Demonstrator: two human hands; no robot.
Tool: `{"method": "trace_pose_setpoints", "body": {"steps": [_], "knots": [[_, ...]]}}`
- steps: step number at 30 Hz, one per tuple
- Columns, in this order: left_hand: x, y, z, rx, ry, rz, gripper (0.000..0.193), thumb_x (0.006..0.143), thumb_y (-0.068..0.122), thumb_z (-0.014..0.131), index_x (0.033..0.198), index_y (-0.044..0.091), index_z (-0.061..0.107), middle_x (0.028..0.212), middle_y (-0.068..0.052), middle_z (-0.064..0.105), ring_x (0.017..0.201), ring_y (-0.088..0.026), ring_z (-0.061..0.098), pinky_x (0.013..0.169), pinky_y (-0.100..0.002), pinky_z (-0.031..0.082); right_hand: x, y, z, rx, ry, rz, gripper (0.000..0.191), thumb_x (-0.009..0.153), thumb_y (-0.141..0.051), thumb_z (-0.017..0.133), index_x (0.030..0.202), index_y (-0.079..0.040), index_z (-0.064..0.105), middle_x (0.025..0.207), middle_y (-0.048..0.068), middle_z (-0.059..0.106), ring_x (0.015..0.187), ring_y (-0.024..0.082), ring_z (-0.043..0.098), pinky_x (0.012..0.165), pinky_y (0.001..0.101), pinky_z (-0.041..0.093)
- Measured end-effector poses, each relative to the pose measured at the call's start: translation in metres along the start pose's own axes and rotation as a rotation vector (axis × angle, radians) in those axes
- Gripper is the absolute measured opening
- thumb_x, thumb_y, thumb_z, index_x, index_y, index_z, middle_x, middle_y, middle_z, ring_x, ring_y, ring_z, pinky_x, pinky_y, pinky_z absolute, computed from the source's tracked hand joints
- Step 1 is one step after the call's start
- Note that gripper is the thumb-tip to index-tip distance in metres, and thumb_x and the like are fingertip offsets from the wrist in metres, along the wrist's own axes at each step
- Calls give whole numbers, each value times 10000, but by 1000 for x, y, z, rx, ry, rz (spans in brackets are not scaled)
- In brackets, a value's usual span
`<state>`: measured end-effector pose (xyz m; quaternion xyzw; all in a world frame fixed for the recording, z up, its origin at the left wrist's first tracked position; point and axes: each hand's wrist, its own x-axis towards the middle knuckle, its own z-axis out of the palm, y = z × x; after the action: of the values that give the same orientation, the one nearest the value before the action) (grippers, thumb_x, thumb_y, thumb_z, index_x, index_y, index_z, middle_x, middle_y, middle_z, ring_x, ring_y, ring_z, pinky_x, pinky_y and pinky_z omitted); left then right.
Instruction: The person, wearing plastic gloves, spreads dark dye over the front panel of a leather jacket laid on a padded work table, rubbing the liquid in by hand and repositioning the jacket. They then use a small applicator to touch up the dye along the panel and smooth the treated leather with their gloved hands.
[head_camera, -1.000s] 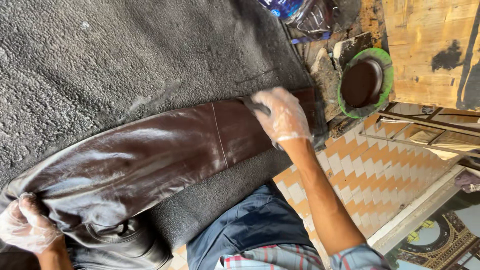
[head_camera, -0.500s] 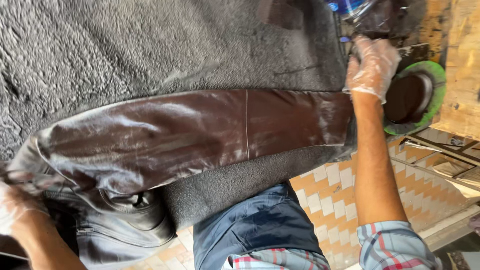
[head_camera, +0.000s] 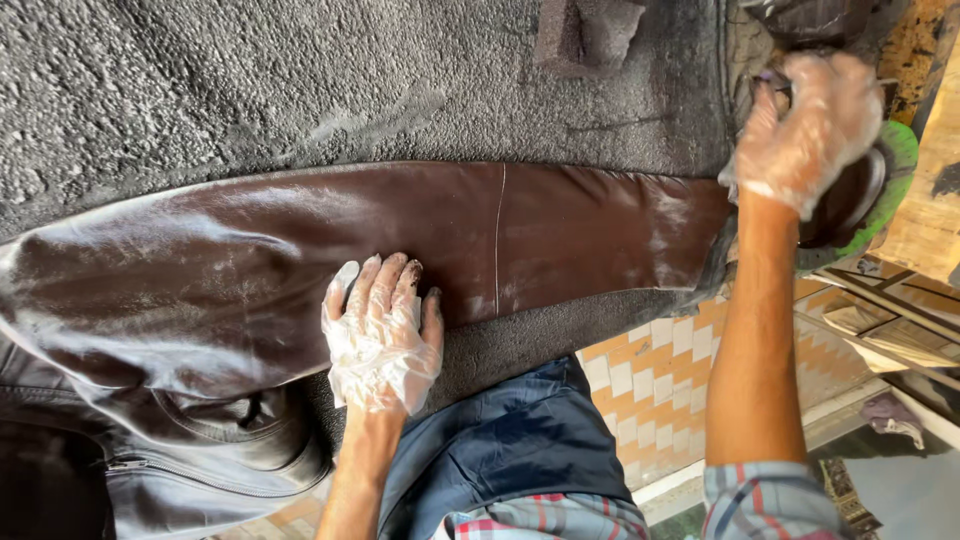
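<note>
Head view: your left hand (head_camera: 381, 335) is spread flat, pinning the brown sleeve (head_camera: 400, 265) on the grey mat (head_camera: 250, 80). Your right hand (head_camera: 812, 125) is curled over the bowl (head_camera: 865, 190); can't tell what it holds. Looks like reloading, so wiping comes next.
</note>
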<state>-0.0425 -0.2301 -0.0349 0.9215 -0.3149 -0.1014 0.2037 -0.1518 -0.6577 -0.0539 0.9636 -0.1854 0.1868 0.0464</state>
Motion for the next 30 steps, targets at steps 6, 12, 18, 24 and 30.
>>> {"method": "trace_pose_setpoints", "body": {"steps": [6, 12, 18, 24, 30], "knots": [[-3, -16, 18, -12, 83, 95, 259, 929, 194, 755, 1178, 123, 749, 1343, -28, 674, 1285, -248, 598, 1142, -498, 393, -11, -62, -40, 503, -10, 327, 327, 1017, 116, 584, 1308, -34, 587, 1190, 140, 623, 1165, 229, 628, 1038, 430, 501], [-18, -29, 46, 75, 150, 172, 254, 931, 203, 767, 1180, 160, 748, 1355, -5, 663, 1280, -223, 596, 1111, -497, 412, -14, -134, -61, 1013, -341, 494, 303, 1060, 16, 470, 1345, -34, 561, 996, 96, 651, 832, 152, 650, 785, 337, 584], [-22, -33, 51, 101, 153, 169, 251, 930, 226, 742, 1179, 197, 732, 1338, 20, 678, 1265, -212, 600, 1096, -495, 420, -29, -213, -64, 841, -742, 178, 420, 944, -14, 612, 1360, -55, 654, 965, 131, 639, 891, 301, 650, 843, 416, 545], [-23, -30, 54, 103, 183, 197, 273, 944, 184, 732, 1216, 172, 713, 1309, 7, 688, 1249, -225, 609, 1097, -503, 424, -80, -222, -71, 824, -551, 371, 352, 969, -7, 654, 1316, -67, 648, 1152, 136, 680, 1037, 289, 688, 900, 395, 561], [-14, -17, 44, 109, 149, 169, 222, 960, 173, 745, 1176, 153, 702, 1296, -15, 695, 1230, -258, 626, 1110, -515, 402, -108, -137, -79, 462, -409, 673, 357, 952, 61, 641, 1287, -58, 679, 1140, 149, 684, 1048, 300, 689, 933, 402, 549]]}}
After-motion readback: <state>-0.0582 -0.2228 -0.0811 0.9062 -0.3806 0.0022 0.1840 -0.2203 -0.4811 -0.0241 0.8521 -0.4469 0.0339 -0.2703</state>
